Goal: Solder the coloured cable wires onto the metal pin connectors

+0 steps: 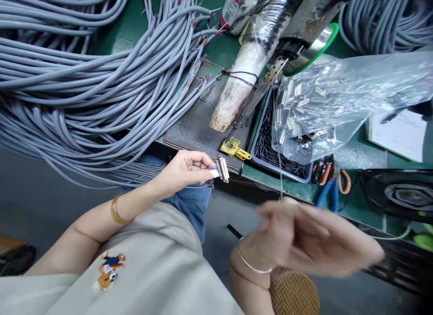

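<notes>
My left hand (192, 168) is closed in a pinch on a D-sub connector (222, 169) with a metal shell and a row of pins. Red and blue wires run from the connector's back between my fingers. My right hand (304, 233), smeared by motion, is off to the right, in front of the bench edge. Thumb and forefinger are closed on a thin silvery strand that looks like solder wire (280, 177), which rises from them. A yellow clip-like piece (237, 149) lies at the bench edge, just beyond the connector.
Grey cables (101, 80) with stripped ends pile up at the left. A white wrapped rod (237, 80) and a green-rimmed spool (314, 51) stand over the bench. Beside them are a bin of black pieces (267, 143), a bag of metal parts (314, 103) and blue-handled pliers (328, 191).
</notes>
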A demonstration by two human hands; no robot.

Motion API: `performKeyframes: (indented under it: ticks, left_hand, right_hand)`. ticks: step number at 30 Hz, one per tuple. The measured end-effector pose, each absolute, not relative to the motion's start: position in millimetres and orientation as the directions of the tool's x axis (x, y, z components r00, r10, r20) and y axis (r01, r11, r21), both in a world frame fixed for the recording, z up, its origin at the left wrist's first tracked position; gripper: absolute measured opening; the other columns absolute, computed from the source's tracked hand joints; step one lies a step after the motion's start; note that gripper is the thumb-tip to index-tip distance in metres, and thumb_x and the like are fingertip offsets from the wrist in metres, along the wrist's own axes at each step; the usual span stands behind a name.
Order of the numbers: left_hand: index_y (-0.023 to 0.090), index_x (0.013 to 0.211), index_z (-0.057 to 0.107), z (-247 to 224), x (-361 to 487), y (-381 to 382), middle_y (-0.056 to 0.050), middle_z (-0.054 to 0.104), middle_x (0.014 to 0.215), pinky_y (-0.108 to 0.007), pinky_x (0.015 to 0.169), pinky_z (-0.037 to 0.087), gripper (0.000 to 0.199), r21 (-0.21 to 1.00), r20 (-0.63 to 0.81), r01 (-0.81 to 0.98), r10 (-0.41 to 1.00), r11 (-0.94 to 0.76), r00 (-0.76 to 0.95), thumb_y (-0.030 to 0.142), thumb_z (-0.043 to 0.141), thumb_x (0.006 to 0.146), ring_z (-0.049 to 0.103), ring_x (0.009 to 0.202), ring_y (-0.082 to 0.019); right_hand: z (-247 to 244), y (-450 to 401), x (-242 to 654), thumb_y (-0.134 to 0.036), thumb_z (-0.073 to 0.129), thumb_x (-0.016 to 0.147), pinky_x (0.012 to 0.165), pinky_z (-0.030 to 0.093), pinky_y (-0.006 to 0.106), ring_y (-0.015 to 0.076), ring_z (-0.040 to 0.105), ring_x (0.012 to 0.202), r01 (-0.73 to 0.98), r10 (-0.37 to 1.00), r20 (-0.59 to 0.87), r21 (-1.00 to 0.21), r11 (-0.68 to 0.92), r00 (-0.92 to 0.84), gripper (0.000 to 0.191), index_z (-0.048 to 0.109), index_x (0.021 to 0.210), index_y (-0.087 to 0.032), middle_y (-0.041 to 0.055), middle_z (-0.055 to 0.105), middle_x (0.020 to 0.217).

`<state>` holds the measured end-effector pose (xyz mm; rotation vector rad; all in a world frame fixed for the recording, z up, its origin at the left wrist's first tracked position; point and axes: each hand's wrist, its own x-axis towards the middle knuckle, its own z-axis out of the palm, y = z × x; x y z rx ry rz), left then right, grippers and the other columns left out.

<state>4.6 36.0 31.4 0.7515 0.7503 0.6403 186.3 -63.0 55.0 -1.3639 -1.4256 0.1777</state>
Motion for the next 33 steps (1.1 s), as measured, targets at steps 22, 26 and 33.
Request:
performKeyframes:
  ticks: [22,26,33]
  left_hand:
    - [0.011,0.076,0.070,22,14,36,0.001,0.065,0.068,-0.018,0.061,0.046,0.012,0.919,-0.233,-0.140,0.796,0.367,0.558,0.017,0.078,0.071,0.056,0.062,-0.006]
    - [0.013,0.090,0.067,24,12,40,0.000,0.071,0.074,-0.015,0.051,0.044,0.022,0.876,-0.243,-0.237,0.809,0.420,0.535,0.018,0.078,0.073,0.057,0.053,-0.004]
    - [0.013,0.082,0.065,19,10,40,0.003,0.065,0.060,-0.015,0.043,0.042,0.027,0.846,-0.240,-0.309,0.827,0.436,0.508,0.031,0.083,0.076,0.057,0.046,-0.006]
  right_hand:
    - [35,-17,180,-0.016,0.072,0.088,0.056,0.052,0.020,0.0092,0.067,0.068,0.471,0.943,0.288,-0.863,0.181,0.165,0.015,0.062,0.078,-0.021,0.0001,0.077,0.090]
    - [29,-23,179,-0.011,0.071,0.087,0.074,0.061,0.029,0.0151,0.073,0.089,0.518,0.867,0.478,-0.781,0.348,0.139,0.015,0.063,0.084,-0.023,0.0018,0.077,0.097]
    - [11,-26,180,-0.015,0.068,0.091,0.075,0.063,0.031,0.0167,0.075,0.090,0.629,0.821,0.558,-0.683,0.371,0.122,0.010,0.063,0.094,-0.023,0.0032,0.077,0.098]
